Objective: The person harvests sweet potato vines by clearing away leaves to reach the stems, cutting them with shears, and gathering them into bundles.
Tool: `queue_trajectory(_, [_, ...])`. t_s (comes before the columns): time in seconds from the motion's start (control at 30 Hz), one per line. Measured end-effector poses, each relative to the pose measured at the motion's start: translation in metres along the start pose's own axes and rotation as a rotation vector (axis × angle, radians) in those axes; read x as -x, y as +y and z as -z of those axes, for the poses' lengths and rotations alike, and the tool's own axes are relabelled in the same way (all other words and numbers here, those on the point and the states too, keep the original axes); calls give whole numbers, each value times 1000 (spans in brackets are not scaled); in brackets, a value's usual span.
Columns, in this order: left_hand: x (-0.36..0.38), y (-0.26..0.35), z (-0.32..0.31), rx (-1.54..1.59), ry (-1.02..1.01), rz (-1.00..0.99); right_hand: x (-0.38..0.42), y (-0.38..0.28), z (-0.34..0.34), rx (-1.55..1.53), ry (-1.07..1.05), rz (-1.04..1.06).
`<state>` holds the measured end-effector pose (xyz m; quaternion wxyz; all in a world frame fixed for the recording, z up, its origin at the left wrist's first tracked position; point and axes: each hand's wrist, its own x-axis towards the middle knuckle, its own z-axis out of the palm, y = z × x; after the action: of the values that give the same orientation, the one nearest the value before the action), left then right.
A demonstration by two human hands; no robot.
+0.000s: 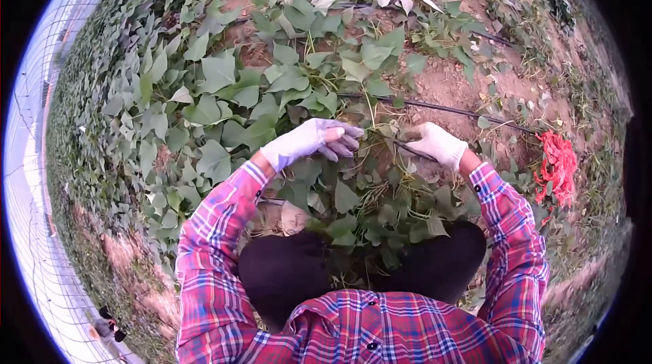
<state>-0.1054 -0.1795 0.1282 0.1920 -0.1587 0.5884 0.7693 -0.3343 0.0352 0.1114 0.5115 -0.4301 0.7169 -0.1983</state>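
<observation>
My left hand (322,140), in a pale work glove, reaches in from the left among leafy green vines (288,79). Its thumb and fingers are apart, the fingertips close to a thin vine stem (371,116); no grip on the stem shows. Opposite it, my right hand (438,144), also gloved, is closed around a thin dark stick-like thing (415,152) that points toward the left hand. Its exact kind cannot be made out. Below both hands, a loose heap of cut-looking vines and leaves (380,201) lies between my knees.
A black hose (451,110) runs across the reddish soil (441,82) just beyond my hands. Red strips (557,168) lie bunched on the right. Dense foliage (102,113) spreads left, beside a wire fence (41,92). Someone else (106,326) is partly visible at lower left.
</observation>
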Motion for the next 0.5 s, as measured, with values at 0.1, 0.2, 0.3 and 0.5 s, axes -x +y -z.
queue_trajectory(0.1, [-93,-44,47,-6,165,282,-21,-13,-8,-399,-32,-203])
queue_trajectory(0.2, [-104,-44,68,179,264,336,-18,-27,-5,-357,-68,-174])
queue_trajectory(0.3, [-117,-92,89,358,142,285,12,-28,-7,-272,-250,-231])
queue_trajectory(0.5, [-121,-63,67,817,311,-235,90,-44,-31,-155,-281,-298])
